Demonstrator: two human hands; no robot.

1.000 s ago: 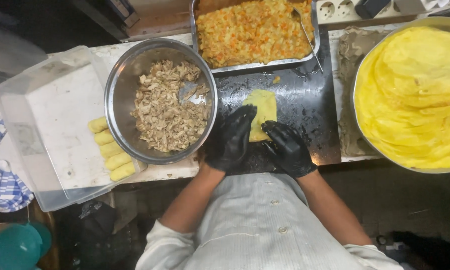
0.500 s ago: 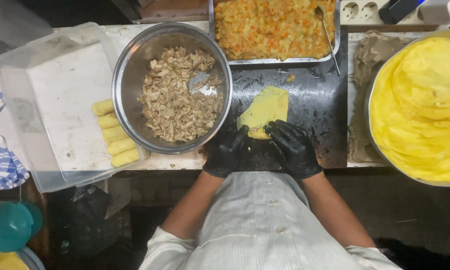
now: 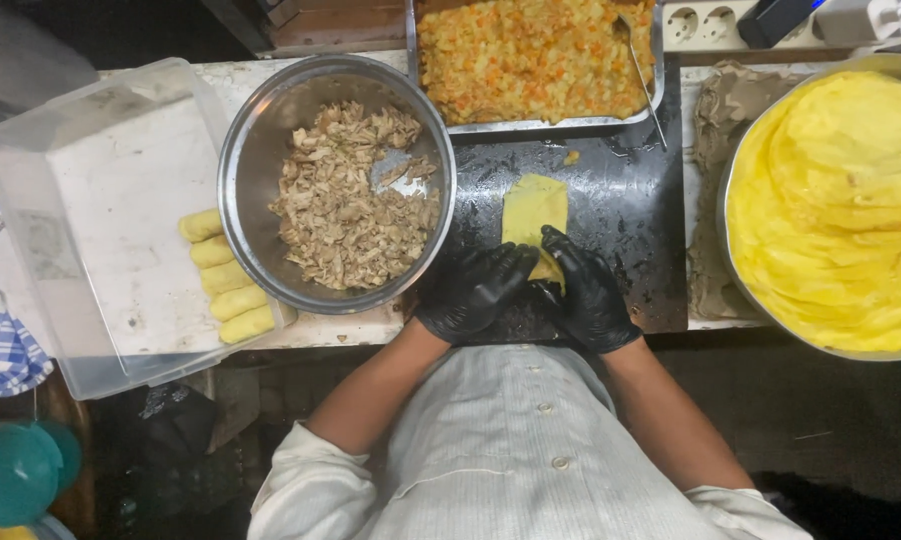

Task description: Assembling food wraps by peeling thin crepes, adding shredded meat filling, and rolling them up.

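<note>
**Gloved hands roll a thin yellow wrapper at a crowded prep counter**

A person in black gloves works a yellow wrapper on a dark, wet-looking board at the middle of the counter. The left hand and the right hand meet at the sheet's near edge, fingers curled over the folded-up part and pinching it between them; the far end lies flat on the board. The sheet looks thin, soft and limp, light enough to lift with fingertips and likely to tear if pulled hard, so the safest hold appears to be along the rolled near edge, both hands pressing evenly.

To the left, touching the board's corner, a steel bowl holds shredded brownish meat. Beyond the board, a metal tray is filled with an orange and yellow diced mix, with a spoon resting at its right side. At the far right, a large round pan carries a stack of more yellow sheets. At the left, a clear plastic tub keeps a row of five finished rolls along its right wall.
</note>
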